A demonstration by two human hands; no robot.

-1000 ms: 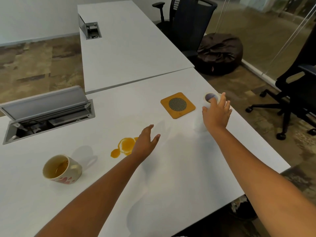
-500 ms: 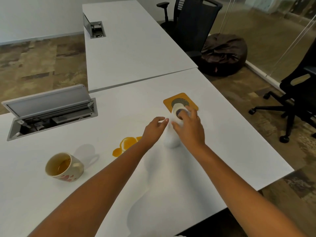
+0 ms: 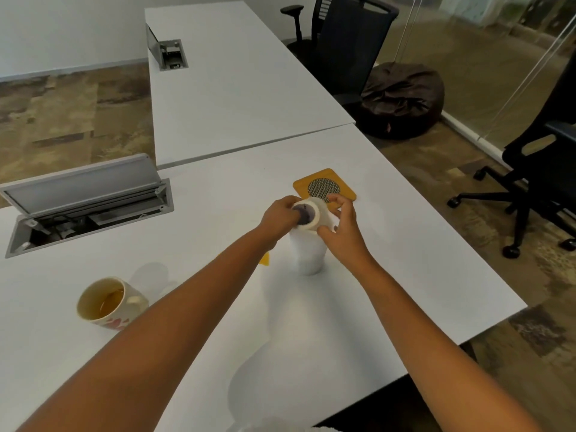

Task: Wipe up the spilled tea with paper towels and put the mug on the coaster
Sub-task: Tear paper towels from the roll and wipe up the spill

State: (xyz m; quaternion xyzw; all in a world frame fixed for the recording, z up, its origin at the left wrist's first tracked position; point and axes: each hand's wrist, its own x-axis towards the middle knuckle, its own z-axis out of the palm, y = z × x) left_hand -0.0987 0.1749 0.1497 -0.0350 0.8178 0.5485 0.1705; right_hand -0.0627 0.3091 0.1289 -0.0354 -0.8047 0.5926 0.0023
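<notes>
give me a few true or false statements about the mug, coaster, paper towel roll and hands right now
1. Both hands, left and right, are on the paper towel roll. True.
2. The mug sits on the coaster. False: it lies tipped on the table, far from the coaster.
3. The mug is dry inside. False: tea pools in it.
4. The coaster has nothing on it. True.
5. The spilled tea is fully wiped. False: an orange patch shows beside the left forearm.

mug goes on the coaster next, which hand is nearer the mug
Left. The left hand grips the paper towel roll, up and right of the mug; the right hand sits farther right.
</notes>
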